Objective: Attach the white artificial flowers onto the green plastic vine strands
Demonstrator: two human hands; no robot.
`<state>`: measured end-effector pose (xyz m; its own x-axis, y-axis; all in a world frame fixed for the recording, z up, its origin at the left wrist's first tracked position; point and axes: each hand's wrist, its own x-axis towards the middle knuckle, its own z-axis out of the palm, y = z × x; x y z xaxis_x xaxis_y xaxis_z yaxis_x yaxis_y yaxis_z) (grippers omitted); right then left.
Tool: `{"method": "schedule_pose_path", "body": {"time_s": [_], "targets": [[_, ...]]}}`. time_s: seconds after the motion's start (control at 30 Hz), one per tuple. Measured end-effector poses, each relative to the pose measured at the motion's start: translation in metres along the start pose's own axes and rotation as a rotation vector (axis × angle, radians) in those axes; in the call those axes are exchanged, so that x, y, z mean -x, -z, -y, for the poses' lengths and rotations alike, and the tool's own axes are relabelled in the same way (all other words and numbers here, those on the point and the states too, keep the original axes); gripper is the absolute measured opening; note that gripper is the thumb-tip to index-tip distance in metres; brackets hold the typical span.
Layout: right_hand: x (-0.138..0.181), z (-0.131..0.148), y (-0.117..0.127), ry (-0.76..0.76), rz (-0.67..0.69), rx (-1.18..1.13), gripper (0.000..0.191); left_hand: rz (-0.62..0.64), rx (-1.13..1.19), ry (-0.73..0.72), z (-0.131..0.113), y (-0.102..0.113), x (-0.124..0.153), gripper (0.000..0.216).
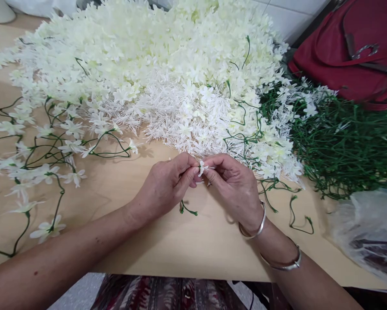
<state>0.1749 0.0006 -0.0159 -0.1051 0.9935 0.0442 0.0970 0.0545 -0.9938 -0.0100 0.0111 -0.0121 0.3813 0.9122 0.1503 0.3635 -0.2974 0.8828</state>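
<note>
Above the middle of the table, my left hand [163, 183] and my right hand [237, 185] meet at the fingertips. Between them is a small white artificial flower [201, 167] with thin white stamens pointing right. My right thumb and forefinger pinch it from the stamen side. The fingers of my left hand are closed round a green plastic stem, mostly hidden; its forked end [188, 210] hangs below the hand. Just beyond my hands lies a pile of white stamen pieces [177, 116], with a large heap of cream-white flower heads [142, 47] behind it.
Flowers on green stems [48, 172] are spread at the left. To the right lie a heap of green stems [351, 142], a red bag [351, 51] and a clear plastic bag [368, 232]. Several loose stems [292, 213] lie near my right wrist. The table's front edge runs below my forearms.
</note>
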Motion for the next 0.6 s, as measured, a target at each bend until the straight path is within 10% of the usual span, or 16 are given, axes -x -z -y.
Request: {"method": "schedule_pose_path", "body": {"time_s": [0.37, 0.6], "targets": [[0.0, 0.006, 0.003, 0.263, -0.108, 0.172, 0.023, -0.258, 0.637, 0.048, -0.006, 0.017, -0.014, 0.01], [0.001, 0.013, -0.009, 0.427, 0.041, 0.316, 0.039, -0.153, 0.816, 0.151, -0.014, 0.023, -0.016, 0.016]]}}
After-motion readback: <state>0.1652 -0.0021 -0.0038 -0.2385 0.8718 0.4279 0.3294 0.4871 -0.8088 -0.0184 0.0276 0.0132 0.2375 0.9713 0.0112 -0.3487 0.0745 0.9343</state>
